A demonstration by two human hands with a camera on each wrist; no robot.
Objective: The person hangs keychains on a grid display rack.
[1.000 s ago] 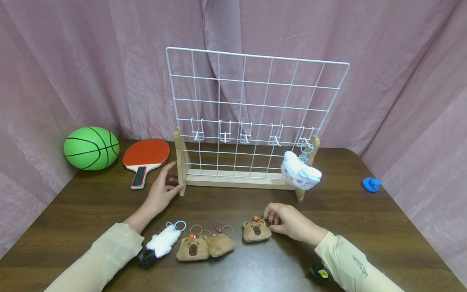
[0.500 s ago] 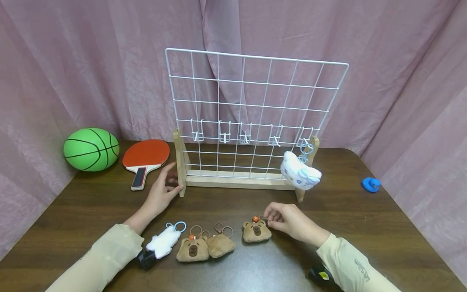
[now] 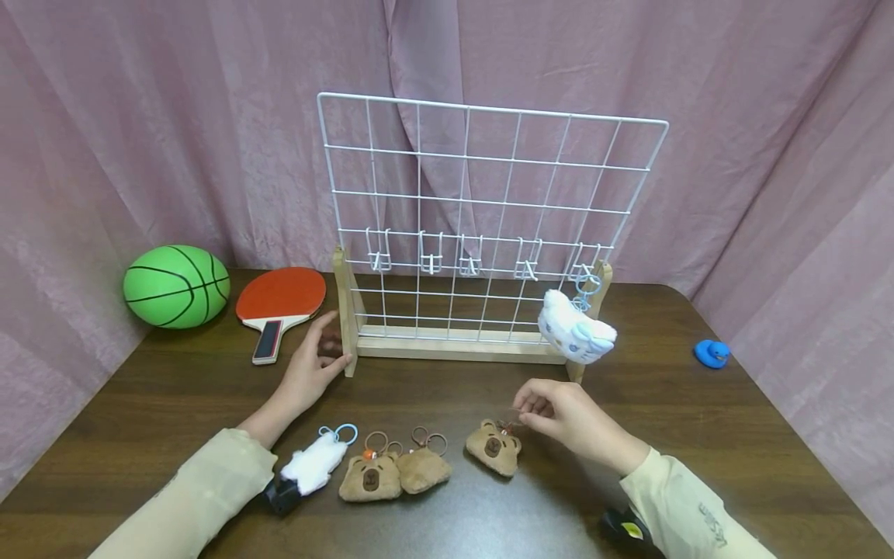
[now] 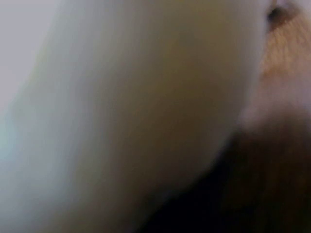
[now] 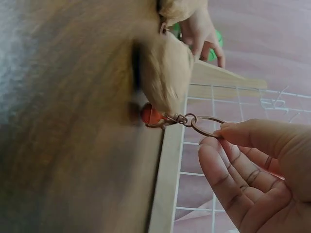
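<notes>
My right hand [image 3: 569, 411] pinches the metal ring [image 5: 206, 127] of a brown plush bear keychain [image 3: 494, 448] between thumb and fingers. The plush tilts below the hand, close over the table; an orange bell [image 5: 150, 114] hangs by its clasp in the right wrist view. With thumb in front and fingers behind, my left hand [image 3: 307, 365] holds the left wooden upright [image 3: 345, 318] of a white wire grid rack [image 3: 440, 198]. The left wrist view is blurred, mostly filled by the sleeve [image 4: 146, 97]. From the rack's rightmost hook hangs a white plush keychain [image 3: 574, 328].
Two brown plush keychains [image 3: 370, 477] [image 3: 422, 470] and a white one [image 3: 314, 463] lie in front of the left forearm. A green ball [image 3: 177, 287] and a red table tennis paddle [image 3: 281, 295] are at left, a blue rubber duck [image 3: 712, 354] at right. Several hooks [image 3: 431, 262] line the grid.
My right hand has risen slightly and shifted right with the ring, and the bear plush has turned and tilted. The left hand stays on the upright.
</notes>
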